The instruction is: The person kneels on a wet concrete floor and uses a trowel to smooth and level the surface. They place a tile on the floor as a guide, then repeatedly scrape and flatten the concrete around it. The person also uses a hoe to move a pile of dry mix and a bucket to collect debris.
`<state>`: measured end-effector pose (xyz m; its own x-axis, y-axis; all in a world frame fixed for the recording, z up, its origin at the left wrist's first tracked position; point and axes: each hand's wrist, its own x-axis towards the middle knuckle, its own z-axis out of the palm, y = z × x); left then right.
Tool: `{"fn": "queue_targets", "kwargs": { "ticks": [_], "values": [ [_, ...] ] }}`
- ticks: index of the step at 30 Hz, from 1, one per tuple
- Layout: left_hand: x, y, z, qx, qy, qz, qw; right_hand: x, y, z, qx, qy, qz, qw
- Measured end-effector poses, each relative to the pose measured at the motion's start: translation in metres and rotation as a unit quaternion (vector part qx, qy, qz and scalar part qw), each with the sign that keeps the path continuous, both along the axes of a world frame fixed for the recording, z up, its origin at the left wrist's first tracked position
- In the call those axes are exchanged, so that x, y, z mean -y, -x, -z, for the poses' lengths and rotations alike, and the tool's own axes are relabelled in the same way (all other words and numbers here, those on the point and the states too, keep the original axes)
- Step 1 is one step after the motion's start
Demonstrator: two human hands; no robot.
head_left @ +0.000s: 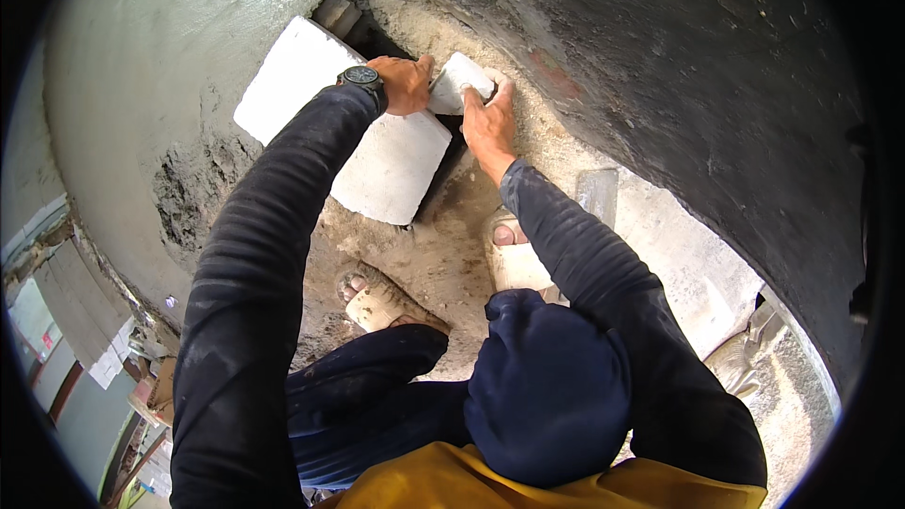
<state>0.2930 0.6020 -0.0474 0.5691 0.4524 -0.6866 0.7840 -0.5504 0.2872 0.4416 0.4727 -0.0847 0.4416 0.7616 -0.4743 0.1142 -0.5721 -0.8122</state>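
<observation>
In my right hand (490, 127) is a small off-white block piece (461, 83), with my thumb on its near face and my fingers around its right edge. My left hand (405, 85), a dark watch on its wrist, is closed against the left side of that piece, over the large white block. Its fingertips are mostly hidden, so what it grips is unclear. The large white block (391, 170) lies beneath my left wrist. Its other part (297, 80) shows beyond my left forearm, and whether the two are one slab I cannot tell.
A dark gap (377, 38) opens behind the white blocks. Along the right runs a dark rough wall (660, 66), and a grey plastered surface (141, 66) fills the left. My sandalled feet (382, 302) stand on sandy ground. Cardboard and debris (156, 391) lie at lower left.
</observation>
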Motion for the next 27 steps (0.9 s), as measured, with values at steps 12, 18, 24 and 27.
{"fn": "queue_targets", "kwargs": {
  "ticks": [12, 18, 24, 27],
  "values": [
    [-0.005, -0.025, -0.027, -0.186, 0.031, 0.064, 0.980, 0.002, -0.019, 0.011, 0.014, 0.070, -0.039, 0.997],
    [-0.004, -0.009, -0.019, -0.119, -0.003, 0.071, 0.990, -0.003, -0.027, -0.002, 0.108, 0.048, -0.131, 0.984],
    [-0.002, -0.003, -0.008, -0.092, -0.037, 0.071, 0.993, -0.007, -0.031, -0.012, 0.064, 0.048, -0.179, 0.981],
    [-0.003, -0.002, -0.008, -0.094, -0.024, 0.070, 0.993, -0.004, -0.032, -0.011, 0.084, 0.064, -0.203, 0.974]
  ]
}}
